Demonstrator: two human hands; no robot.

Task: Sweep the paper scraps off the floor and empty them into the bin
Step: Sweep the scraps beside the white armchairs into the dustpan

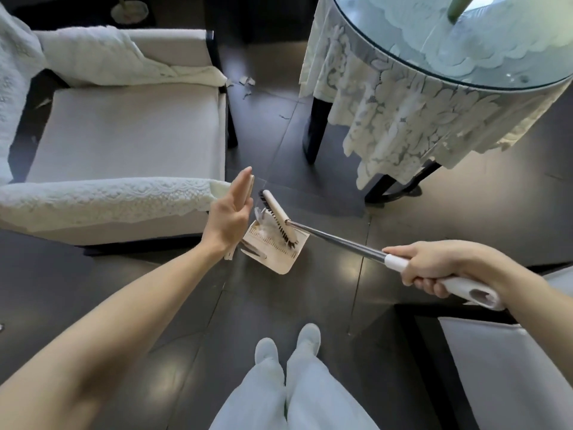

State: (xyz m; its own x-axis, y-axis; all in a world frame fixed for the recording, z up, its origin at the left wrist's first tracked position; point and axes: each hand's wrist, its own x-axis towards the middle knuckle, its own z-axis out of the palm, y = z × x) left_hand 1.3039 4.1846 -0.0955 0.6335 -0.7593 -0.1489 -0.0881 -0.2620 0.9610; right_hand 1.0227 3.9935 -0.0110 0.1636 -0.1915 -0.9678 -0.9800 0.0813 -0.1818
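Observation:
My right hand (434, 270) is closed around the white grip of a metal-shafted broom (335, 240). The broom's brush head (279, 217) rests over the mouth of a beige dustpan (279, 256) on the dark floor. White paper scraps (263, 223) lie in the pan under the bristles. With fingers stretched straight, my left hand (229, 215) holds the dustpan's upright beige handle (250, 183), which runs behind the palm. More scraps (246, 83) lie on the floor farther off, by the armchair's corner. No bin is in view.
A white armchair (124, 141) with lace covers fills the left. A round glass-topped table (434, 97) with a lace cloth and dark legs (316, 131) stands to the right. Another white seat (502, 367) is at the lower right. My feet (288, 342) stand just behind the dustpan.

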